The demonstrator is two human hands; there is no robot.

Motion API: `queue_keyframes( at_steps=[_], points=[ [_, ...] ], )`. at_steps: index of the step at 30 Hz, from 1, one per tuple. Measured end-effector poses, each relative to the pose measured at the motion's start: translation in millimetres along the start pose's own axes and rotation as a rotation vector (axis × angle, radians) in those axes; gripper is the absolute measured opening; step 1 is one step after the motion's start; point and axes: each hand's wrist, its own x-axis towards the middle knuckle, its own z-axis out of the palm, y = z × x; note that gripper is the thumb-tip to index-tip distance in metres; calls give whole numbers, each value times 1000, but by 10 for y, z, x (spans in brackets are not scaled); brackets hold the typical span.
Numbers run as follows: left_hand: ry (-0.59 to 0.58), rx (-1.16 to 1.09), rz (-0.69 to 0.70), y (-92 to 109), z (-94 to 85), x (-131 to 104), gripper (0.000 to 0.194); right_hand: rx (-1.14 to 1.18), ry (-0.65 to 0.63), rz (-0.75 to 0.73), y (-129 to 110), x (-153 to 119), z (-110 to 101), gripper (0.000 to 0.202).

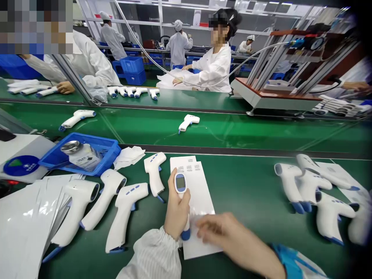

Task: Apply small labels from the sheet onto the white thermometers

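In my left hand (176,209) is a white and blue handheld thermometer (180,183), its small grey screen facing me and its blue base showing below the hand. Under it lies a white label sheet (200,186) with small printed marks near the top. My right hand (215,232) hovers over or rests on the sheet's lower part, blurred, its fingers curled; whether anything is between them cannot be made out. Left of my left hand several similar thermometers (127,217) lie on the green table. Another group of thermometers (333,213) lies at the right.
A blue tray (107,164) holds a metal disc and packets, with crumpled white paper (129,157) beside it. White sheets (26,221) lie at the left. Beyond runs a green conveyor belt (139,130) carrying two thermometers. Across it are people in white and a metal-framed fixture (276,93).
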Motion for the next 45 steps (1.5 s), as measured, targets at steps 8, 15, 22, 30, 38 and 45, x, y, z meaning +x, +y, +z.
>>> queue_keyframes(
  at_steps=[8, 15, 22, 30, 38, 45],
  points=[
    [-33, -26, -111, 126, 0, -23, 67, -309, 682, -315, 339, 1169, -731, 15],
    [-24, -24, -121, 72, 5, -11, 66, -223, 662, -315, 430, 1372, -752, 19],
    [25, -40, -114, 111, -48, -23, 66, -264, 654, -272, 297, 1329, -573, 29],
    [7, -66, -99, 48, -58, -37, 64, -430, 753, -325, 213, 1127, -213, 46],
    [21, -68, -64, 5, -43, 43, 63, -399, 632, -383, 281, 1298, -477, 6],
    [10, -76, -21, 18, -18, 200, 65, -358, 584, -381, 271, 1366, -515, 8]
  ],
)
